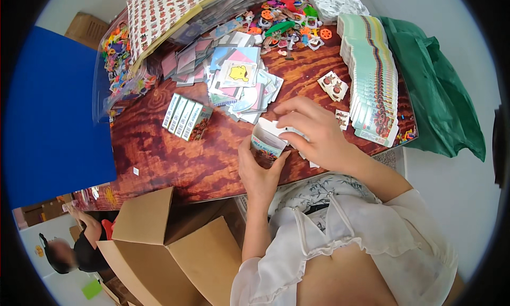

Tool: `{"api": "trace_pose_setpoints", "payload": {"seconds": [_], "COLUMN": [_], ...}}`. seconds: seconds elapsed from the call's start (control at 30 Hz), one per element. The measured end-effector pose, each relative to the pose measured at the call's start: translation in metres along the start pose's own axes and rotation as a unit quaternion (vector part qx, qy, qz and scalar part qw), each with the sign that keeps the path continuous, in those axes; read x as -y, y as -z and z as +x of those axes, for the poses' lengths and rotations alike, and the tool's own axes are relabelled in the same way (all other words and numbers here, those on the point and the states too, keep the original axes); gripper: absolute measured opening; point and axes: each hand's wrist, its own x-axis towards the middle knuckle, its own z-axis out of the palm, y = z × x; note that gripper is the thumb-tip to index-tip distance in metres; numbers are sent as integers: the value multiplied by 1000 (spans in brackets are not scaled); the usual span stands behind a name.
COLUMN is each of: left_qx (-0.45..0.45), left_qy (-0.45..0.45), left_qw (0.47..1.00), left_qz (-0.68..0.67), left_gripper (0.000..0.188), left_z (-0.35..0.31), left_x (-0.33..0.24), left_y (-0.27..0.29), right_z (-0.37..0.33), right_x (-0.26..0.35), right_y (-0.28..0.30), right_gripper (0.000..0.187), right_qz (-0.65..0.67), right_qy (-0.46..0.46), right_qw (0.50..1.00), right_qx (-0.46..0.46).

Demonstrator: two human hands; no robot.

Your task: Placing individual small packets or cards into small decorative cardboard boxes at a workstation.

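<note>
Okay, small open box [266,149] is held over the worktop [223,168], top flap up. Left grip [257,168] is clasped round its sides; right grip [319,131] is at the mouth, fingers bent, can't tell if pinching anything. Clock from that box: about four closed boxes [186,117] at 10, look done. Fanned flat boxes [372,78] at 2, look unmade, so plenty left. Card pile [239,85] at 11, plastic trinkets [297,27] past 12, big carton [180,253] at 7, flaps open.

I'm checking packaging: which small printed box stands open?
The box in the left hand, its mouth open; the grouped boxes on the table look shut.
</note>
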Motion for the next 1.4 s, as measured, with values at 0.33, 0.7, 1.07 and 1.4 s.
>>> {"api": "trace_pose_setpoints", "payload": {"seconds": [0.33,0.7,1.07,1.4], "left_qx": [67,128,145,109], "left_qy": [93,67,53,79], "left_qw": [950,900,930,933], "left_qz": [-289,-411,-334,-334], "left_gripper": [69,63,51,72], "left_z": [-5,-5,-5,-4], "left_x": [-9,-15,-3,-20], "left_y": [-9,0,0,-6], "right_z": [-22,-28,-24,-23], "right_x": [-7,-27,-15,-28], "right_y": [-4,16,20,13], "right_gripper": [22,16,15,12], "right_qz": [176,273,266,205], "right_qy": [-184,-175,-224,-151], "right_qw": [967,945,937,966], "right_qx": [3,37,34,51]}}
